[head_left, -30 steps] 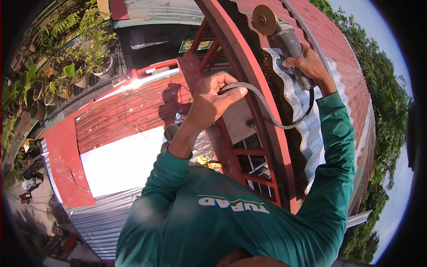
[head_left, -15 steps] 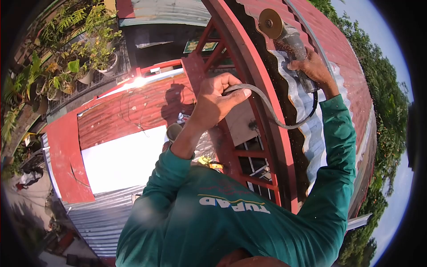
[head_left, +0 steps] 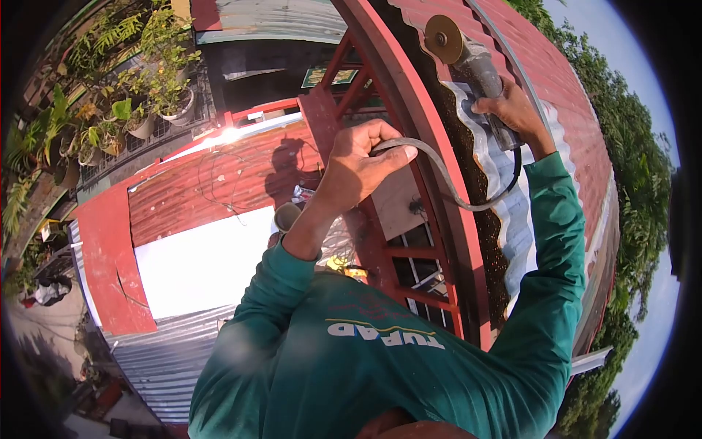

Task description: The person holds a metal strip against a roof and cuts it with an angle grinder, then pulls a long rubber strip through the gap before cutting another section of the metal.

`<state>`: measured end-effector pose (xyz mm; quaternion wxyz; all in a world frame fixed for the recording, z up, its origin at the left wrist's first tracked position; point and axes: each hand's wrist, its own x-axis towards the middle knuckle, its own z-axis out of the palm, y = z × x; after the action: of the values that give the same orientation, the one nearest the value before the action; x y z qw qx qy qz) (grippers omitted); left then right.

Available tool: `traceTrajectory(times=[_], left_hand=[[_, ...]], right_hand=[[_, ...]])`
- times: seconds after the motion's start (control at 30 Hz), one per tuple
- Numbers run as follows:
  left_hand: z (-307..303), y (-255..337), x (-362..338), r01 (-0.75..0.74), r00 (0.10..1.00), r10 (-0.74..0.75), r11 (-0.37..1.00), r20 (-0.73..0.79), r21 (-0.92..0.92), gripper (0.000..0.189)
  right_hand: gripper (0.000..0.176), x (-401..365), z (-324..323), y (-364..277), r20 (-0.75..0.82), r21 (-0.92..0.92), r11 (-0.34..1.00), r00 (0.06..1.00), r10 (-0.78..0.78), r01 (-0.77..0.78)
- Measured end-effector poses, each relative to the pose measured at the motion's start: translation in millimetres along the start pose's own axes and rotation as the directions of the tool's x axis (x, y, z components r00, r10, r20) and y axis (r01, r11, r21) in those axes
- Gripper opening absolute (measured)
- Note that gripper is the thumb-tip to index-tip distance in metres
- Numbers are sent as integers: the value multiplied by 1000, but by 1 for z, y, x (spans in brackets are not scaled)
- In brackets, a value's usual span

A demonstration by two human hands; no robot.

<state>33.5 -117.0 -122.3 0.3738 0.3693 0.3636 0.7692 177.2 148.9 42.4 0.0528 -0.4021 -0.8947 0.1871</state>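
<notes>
My right hand (head_left: 515, 115) is wrapped round the body of an angle grinder (head_left: 479, 69). Its brown round disc (head_left: 444, 39) faces up at the far end, over the edge of the corrugated roof sheets. From the grinder's rear a grey power cord (head_left: 446, 175) loops down and back to my left hand (head_left: 368, 157), which pinches it between thumb and fingers. Under the grinder lie a bare silvery corrugated sheet (head_left: 515, 212) and a red corrugated roof (head_left: 563, 80). Green long sleeves cover both arms.
A red metal beam (head_left: 431, 124) curves between my hands, with a dark gap beside it. Lower left is another roof with red sheets (head_left: 227, 172) and a bright white panel (head_left: 205, 260). Potted plants (head_left: 175, 106) stand at upper left; trees (head_left: 636, 183) line the right.
The reddish specks around the grinder body have dropped away, and brown specks now show over the dark gap below. Both hands keep their hold, nearly still.
</notes>
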Motion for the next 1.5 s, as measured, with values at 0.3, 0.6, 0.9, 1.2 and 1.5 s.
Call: traceTrajectory(times=[0.3, 0.6, 0.9, 1.2, 1.5], left_hand=[[1, -1, -1, -1, 1000, 1, 1000, -7, 7, 20], [-3, -2, 0, -3, 1000, 3, 1000, -7, -18, 21], [-2, 0, -1, -13, 1000, 13, 1000, -2, 28, 21], [-1, 8, 3, 34, 999, -34, 999, -9, 39, 20], [0, 7, -1, 23, 1000, -24, 999, 5, 46, 16]], right_hand=[[73, -3, 0, -5, -26, -62, 998, 999, 28, -29], [72, -9, -3, 0, -6, -35, 999, 1000, -20, 20], [72, -19, -2, -5, -20, -42, 998, 999, -40, 39], [69, -24, -5, 9, 23, 48, 999, 1000, -11, 10], [62, -32, -1, 7, -34, 121, 992, 999, -34, 38]])
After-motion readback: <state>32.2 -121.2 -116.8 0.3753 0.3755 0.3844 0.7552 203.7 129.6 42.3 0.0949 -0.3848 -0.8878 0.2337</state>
